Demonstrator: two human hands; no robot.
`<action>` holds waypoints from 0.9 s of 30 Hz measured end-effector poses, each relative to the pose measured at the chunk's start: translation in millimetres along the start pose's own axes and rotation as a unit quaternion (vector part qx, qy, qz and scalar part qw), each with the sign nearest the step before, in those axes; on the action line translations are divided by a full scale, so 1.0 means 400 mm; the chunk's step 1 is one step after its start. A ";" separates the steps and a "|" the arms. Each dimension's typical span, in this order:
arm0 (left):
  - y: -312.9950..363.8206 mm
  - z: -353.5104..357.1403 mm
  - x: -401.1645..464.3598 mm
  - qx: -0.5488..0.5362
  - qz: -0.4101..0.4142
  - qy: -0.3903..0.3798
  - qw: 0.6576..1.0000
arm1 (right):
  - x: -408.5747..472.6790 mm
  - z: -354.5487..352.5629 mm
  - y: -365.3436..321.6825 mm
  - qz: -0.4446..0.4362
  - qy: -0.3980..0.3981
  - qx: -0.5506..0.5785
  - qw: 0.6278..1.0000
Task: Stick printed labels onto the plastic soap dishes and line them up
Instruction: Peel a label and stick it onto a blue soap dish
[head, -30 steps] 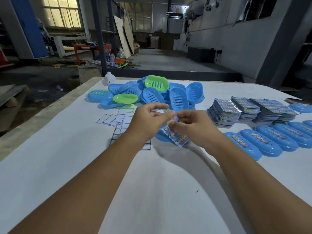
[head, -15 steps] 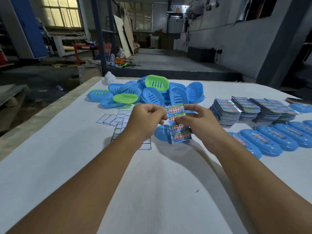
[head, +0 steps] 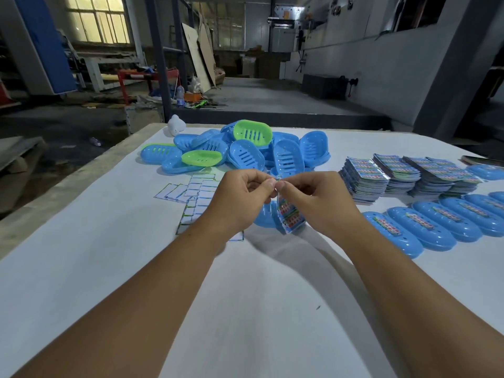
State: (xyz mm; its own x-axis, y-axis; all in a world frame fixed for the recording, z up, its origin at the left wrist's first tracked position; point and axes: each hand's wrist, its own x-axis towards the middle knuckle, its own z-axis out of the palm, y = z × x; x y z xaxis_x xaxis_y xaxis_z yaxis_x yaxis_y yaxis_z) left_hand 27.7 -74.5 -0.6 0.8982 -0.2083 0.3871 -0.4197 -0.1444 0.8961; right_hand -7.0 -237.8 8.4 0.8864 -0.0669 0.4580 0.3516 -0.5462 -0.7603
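Because peeling a sticker takes two opposed pinches, both hands meet at chest height above the table [head: 81, 268]. The left hand [head: 240, 200] has thumb and forefinger pressed together on the top corner of the label sheet [head: 290, 216], and the right hand [head: 319, 203] pinches the same top edge just beside it, so the sheet hangs down between them with its printed side turned partly toward the camera. Whether a label has lifted free of the backing at that corner is too small to tell.

Directly under the hanging sheet lies a blue soap dish [head: 266, 216], bottom up and mostly hidden by the hands. It probably sits there so that the peeled label can go straight down onto it without a reach.

On the right, the finished dishes [head: 436, 225] lie side by side in a slanting row, each touching the next and each carrying a coloured label along its back. The open end of the row is near the right wrist, which looks like the slot for the dish now in hand.

Behind the row stand stacks of label sheets [head: 381, 175], close to the right hand for quick resupply. Straight ahead the unlabelled dishes [head: 245, 151], blue with a few green, lie heaped at the far side, within reach of either hand. Used backing sheets [head: 196, 192], white with blue borders, lie spread to the left of the hands, apparently dropped there to keep them apart from the fresh stock.
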 end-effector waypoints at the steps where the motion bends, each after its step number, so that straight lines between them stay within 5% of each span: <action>1: 0.000 0.001 0.000 -0.005 -0.001 0.002 1.000 | -0.001 0.002 0.002 -0.001 0.002 -0.006 1.000; 27: -0.013 0.016 -0.005 0.002 0.002 0.015 1.000 | -0.001 0.011 0.001 0.015 0.000 0.031 0.999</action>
State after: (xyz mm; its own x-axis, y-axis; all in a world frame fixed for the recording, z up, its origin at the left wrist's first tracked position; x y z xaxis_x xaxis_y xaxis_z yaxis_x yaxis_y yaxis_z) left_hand 27.3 -79.4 -7.3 0.9001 -0.1806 0.3966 -0.4234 -0.1474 0.8939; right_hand -5.8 -234.3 5.9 0.8966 -0.0821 0.4352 0.3435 -0.4914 -0.8003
